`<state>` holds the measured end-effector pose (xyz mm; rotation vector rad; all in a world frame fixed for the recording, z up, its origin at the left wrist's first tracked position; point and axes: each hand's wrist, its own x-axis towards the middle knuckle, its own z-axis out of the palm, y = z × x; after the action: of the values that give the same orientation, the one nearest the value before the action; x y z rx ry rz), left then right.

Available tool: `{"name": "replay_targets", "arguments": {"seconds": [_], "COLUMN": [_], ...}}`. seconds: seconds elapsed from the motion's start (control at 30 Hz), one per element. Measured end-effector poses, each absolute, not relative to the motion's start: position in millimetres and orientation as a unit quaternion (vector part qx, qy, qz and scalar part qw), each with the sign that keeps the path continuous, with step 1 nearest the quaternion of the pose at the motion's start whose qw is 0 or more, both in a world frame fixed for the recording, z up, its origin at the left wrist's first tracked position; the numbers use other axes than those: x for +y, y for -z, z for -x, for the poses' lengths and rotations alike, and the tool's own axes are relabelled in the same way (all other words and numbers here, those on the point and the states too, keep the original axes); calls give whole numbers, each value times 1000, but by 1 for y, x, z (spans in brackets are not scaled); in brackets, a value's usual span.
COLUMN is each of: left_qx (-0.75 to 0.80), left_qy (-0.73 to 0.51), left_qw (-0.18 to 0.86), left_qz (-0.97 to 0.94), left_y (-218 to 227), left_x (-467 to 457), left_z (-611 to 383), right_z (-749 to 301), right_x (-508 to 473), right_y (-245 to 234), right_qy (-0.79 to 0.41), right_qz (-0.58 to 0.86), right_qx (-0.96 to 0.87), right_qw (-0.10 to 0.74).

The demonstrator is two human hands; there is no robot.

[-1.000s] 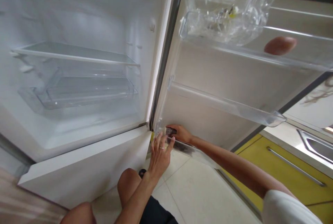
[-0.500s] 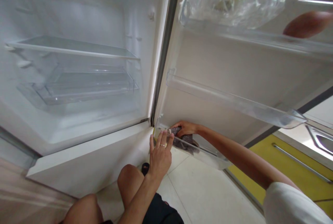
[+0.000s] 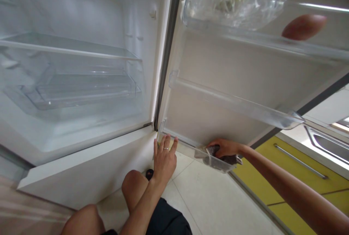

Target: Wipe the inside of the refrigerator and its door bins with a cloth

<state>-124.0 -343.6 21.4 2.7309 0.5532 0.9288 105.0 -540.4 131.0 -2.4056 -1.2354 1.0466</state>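
Observation:
My left hand (image 3: 165, 158), with a ring on one finger, rests its outstretched fingers against the hinge end of the lowest clear door shelf (image 3: 183, 148). Inside that shelf, toward its outer end, my right hand (image 3: 227, 147) is closed around a bunched grey-brown cloth (image 3: 216, 152). The cloth lies low in the shelf, seen partly through the clear front wall. My right fingertips are partly hidden by the cloth.
The fridge door (image 3: 212, 111) stands wide open. A middle door shelf (image 3: 234, 104) is above my hands. Higher up, another holds a clear plastic bag (image 3: 240, 6) and a reddish oval item (image 3: 304, 27). Inside the fridge are a glass shelf (image 3: 68, 46) and yellow cabinets (image 3: 294, 169) stand right.
My right hand has slid the cloth along the lowest door shelf, from near the hinge end to the outer end. My left hand stays by the hinge end. The view has shifted slightly right.

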Motion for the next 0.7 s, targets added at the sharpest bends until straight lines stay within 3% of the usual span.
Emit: {"name": "replay_targets", "arguments": {"seconds": [0.13, 0.33, 0.47, 0.57, 0.7], "left_qx": [168, 154, 158, 161, 164], "left_qy": [-333, -352, -352, -355, -359], "left_qw": [96, 116, 115, 113, 117], "left_qz": [-923, -916, -915, -914, -911], "left_y": [-11, -5, -8, -11, -18], "left_x": [-341, -339, -342, -341, -335], "left_z": [124, 124, 125, 127, 126], "right_z": [-94, -94, -85, -75, -67], "right_x": [-543, -516, -454, -398, -355], "right_y": [-130, -121, -105, -94, -90], "right_qy": [-270, -244, -237, -179, -131], "right_qz": [852, 829, 794, 776, 779], "right_qx": [-421, -362, -353, -405, -469], "right_qw": [157, 350, 435, 450, 395]}}
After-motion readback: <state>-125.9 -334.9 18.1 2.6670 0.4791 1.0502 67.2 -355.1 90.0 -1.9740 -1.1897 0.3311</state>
